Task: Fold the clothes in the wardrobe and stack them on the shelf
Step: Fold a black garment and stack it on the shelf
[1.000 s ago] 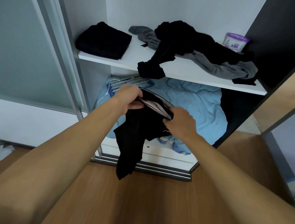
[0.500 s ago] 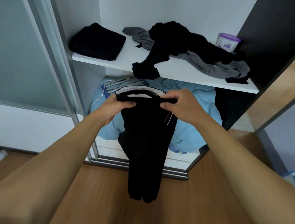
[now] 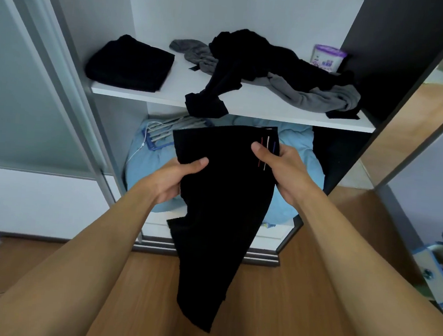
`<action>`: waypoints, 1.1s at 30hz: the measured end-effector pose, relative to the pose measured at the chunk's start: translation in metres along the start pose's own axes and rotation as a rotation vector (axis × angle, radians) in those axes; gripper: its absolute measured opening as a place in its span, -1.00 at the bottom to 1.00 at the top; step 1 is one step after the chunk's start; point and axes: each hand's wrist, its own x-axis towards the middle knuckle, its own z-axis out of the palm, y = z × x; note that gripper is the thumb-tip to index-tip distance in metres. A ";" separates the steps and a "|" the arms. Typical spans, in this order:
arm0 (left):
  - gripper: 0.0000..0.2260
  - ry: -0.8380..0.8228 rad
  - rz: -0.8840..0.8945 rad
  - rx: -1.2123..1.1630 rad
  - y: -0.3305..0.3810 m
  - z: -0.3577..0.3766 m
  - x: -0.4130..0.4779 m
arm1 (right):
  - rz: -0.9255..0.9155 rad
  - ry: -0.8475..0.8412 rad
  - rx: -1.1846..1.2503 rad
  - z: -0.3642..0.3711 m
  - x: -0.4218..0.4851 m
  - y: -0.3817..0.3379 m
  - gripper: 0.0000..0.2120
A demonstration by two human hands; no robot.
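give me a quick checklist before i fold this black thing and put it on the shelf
1. Grip: ok. The left hand and right hand each hold the black garment near its top edge.
2. Garment folded: not ok. It hangs at full length.
3. Right side out: cannot tell.
4. Bare spot on the shelf: ok, between the folded pile and the loose heap.
5. Folded pile neat enough to stack on: ok.
6. Loose heap well back on the shelf: not ok. A black piece hangs over the front edge.
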 end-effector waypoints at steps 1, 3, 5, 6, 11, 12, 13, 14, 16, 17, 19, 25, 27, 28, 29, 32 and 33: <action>-0.51 0.031 0.007 -0.002 -0.003 0.003 0.001 | 0.012 -0.011 0.006 0.001 -0.001 -0.002 -0.91; -0.64 0.102 0.051 -0.006 0.000 0.010 0.004 | 0.010 0.010 0.059 -0.001 -0.002 -0.007 -0.89; -0.85 0.101 0.079 -0.003 0.011 0.019 0.006 | -0.021 0.060 0.158 -0.008 -0.004 -0.009 -0.82; -0.88 0.093 0.091 -0.001 0.018 0.023 0.007 | -0.030 0.060 0.206 -0.012 -0.005 -0.008 -0.80; -0.80 0.117 0.165 -0.009 0.036 0.036 0.005 | 0.037 -0.053 0.164 -0.012 -0.022 0.020 -0.92; -0.79 0.134 0.178 0.004 0.037 0.037 0.004 | 0.043 -0.047 0.157 -0.011 -0.023 0.023 -0.91; -0.77 0.152 0.183 0.019 0.036 0.036 0.002 | 0.048 -0.026 0.162 -0.009 -0.022 0.024 -0.91; -0.75 0.168 0.178 0.027 0.035 0.033 0.000 | 0.053 -0.004 0.168 -0.007 -0.021 0.022 -0.90; -0.67 0.178 0.136 0.018 0.028 0.024 -0.005 | 0.076 0.020 0.163 -0.004 -0.017 0.018 -0.80; -0.66 0.161 0.106 -0.013 0.023 0.017 -0.007 | 0.096 0.018 0.160 -0.002 -0.016 0.016 -0.73; -0.68 0.093 0.064 -0.122 0.008 0.001 -0.012 | 0.141 -0.006 0.188 0.003 -0.017 0.015 -0.69; -0.25 0.026 -0.138 -0.026 -0.040 -0.017 -0.026 | 0.274 -0.055 0.317 0.014 -0.016 0.011 -0.64; -0.29 0.081 -0.103 -0.025 -0.040 -0.013 -0.023 | 0.350 -0.061 0.362 0.013 -0.010 0.006 -0.62; -0.43 0.112 -0.055 -0.043 -0.036 -0.010 -0.019 | 0.388 -0.064 0.389 0.009 -0.006 0.004 -0.64; -0.54 0.143 -0.006 -0.062 -0.032 -0.006 -0.016 | 0.423 -0.065 0.421 0.004 -0.002 0.003 -0.66; -0.72 0.225 0.070 -0.088 -0.018 0.005 -0.006 | 0.490 -0.058 0.494 -0.012 0.002 0.010 -0.68; -0.78 0.241 0.070 -0.093 -0.014 0.007 -0.004 | 0.486 -0.068 0.509 -0.015 0.000 0.016 -0.66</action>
